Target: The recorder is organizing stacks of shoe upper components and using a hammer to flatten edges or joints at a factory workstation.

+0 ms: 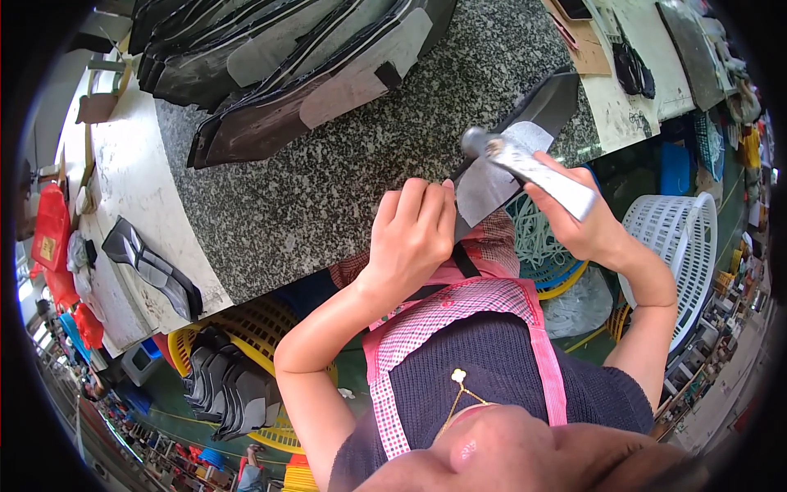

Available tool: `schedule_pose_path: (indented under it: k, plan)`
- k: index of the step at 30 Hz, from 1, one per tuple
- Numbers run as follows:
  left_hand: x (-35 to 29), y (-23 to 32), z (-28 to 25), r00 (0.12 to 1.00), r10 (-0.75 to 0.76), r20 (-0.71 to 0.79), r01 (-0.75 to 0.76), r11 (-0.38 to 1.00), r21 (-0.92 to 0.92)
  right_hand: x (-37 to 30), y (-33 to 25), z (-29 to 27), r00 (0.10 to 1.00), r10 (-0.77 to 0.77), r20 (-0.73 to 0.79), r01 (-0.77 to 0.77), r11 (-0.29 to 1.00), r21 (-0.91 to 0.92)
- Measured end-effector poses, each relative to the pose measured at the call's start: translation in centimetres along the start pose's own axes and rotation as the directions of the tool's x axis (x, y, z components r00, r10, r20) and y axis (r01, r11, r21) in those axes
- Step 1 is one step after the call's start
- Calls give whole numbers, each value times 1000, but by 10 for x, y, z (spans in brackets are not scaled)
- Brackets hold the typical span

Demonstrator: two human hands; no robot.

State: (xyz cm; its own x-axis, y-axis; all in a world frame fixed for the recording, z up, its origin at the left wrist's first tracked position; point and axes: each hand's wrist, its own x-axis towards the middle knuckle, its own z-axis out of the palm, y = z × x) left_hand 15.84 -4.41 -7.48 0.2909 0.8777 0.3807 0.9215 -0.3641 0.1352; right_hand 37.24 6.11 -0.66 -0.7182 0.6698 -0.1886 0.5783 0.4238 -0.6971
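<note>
A long black leather-like piece (553, 102) with a light grey patch lies slantwise across the near edge of the speckled stone slab (311, 197). My left hand (412, 234) has its fingers curled together, the tips pressing on the left edge of this piece. In my right hand (586, 217) is a hammer (551, 179), its fingers closed round the pale handle. The hammer's metal head is over the piece, pointing left; whether it touches cannot be told. Beyond my hands, a stack of similar black pieces (344, 90) with grey patches stands on the slab.
Another black piece (156, 266) lies on the white table at left. A yellow basket (262, 328) below holds several black pieces. To the right are a white basket (689, 221) and pale cords (545, 238). Cardboard (586, 49) and black items (631, 70) rest at the far right.
</note>
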Motion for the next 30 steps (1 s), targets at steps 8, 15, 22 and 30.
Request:
schedule_pose_path:
  k: [8, 15, 22, 30]
  plan:
    - [-2, -23, -19, 947, -240, 212, 304, 881, -363, 7, -6, 8, 973, 150, 178, -171, 979, 110]
    - [-14, -21, -16, 987, -163, -7, 155, 949, -275, -2, -4, 29, 966, -74, 248, 67, 997, 36]
    - [-31, -27, -14, 999, -28, -38, 22, 990, -137, 6, -22, 11, 993, -98, 59, 93, 992, 88]
    - [-38, -36, -22, 989, -144, 28, 146, 950, -277, 18, -29, 14, 958, 53, 282, -84, 992, 98]
